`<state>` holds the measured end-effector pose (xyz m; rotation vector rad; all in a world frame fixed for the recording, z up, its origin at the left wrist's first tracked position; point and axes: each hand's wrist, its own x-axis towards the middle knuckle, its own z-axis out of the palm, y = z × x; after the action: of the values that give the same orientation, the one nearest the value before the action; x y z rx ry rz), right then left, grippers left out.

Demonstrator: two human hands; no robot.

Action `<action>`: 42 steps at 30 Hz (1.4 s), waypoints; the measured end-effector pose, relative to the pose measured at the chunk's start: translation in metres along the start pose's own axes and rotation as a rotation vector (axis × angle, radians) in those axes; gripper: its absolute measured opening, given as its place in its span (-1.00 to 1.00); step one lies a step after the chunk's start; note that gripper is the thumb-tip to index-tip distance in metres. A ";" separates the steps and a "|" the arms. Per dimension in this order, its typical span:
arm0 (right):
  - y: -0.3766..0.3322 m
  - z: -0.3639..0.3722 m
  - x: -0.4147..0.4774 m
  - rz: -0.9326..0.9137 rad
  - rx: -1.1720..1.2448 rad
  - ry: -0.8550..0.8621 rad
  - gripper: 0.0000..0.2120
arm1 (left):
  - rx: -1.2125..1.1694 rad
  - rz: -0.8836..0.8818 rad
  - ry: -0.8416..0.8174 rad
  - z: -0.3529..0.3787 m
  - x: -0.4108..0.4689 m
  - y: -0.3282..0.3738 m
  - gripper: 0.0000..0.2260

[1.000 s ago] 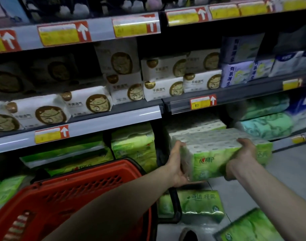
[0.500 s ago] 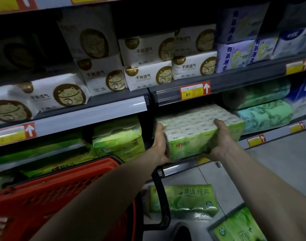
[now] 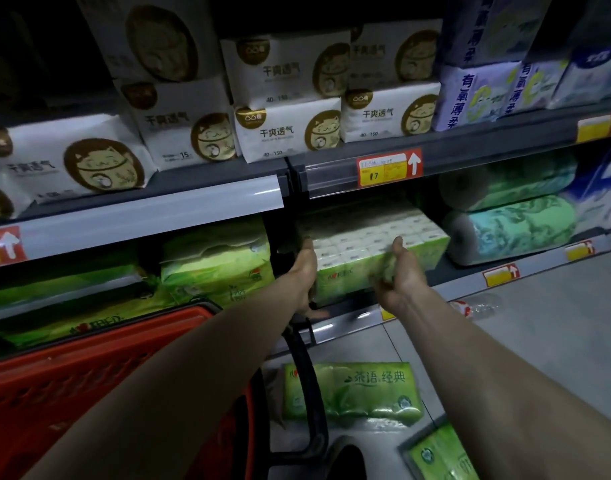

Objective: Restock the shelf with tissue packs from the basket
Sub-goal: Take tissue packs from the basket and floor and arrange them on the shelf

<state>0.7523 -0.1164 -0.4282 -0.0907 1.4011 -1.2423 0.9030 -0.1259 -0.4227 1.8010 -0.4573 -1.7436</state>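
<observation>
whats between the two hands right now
In the head view, the green tissue pack sits between the left hand and the right hand, partly in the lower shelf; each hand presses on it.

Dim store aisle. Grey metal shelving (image 3: 470, 152) crosses the frame from left to upper right, its front rails carrying red-and-yellow price tags (image 3: 389, 168) with white arrows. Pale grey floor tiles (image 3: 557, 341) fill the lower right, lit faintly, while the upper left of the frame sinks into shadow.
</observation>
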 end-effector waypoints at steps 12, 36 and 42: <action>0.004 0.018 0.002 0.055 0.084 0.037 -0.53 | -0.347 0.225 0.030 0.000 0.027 -0.013 -0.51; -0.004 0.043 -0.033 0.138 0.125 -0.100 -0.60 | 0.139 0.334 0.059 -0.014 0.011 -0.008 -0.50; -0.006 0.058 -0.068 0.115 0.027 -0.133 -0.58 | 0.212 0.415 -0.004 -0.041 -0.042 -0.004 -0.74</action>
<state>0.8129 -0.1077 -0.3628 -0.0717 1.2567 -1.1389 0.9390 -0.0902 -0.3930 1.6897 -0.9733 -1.4519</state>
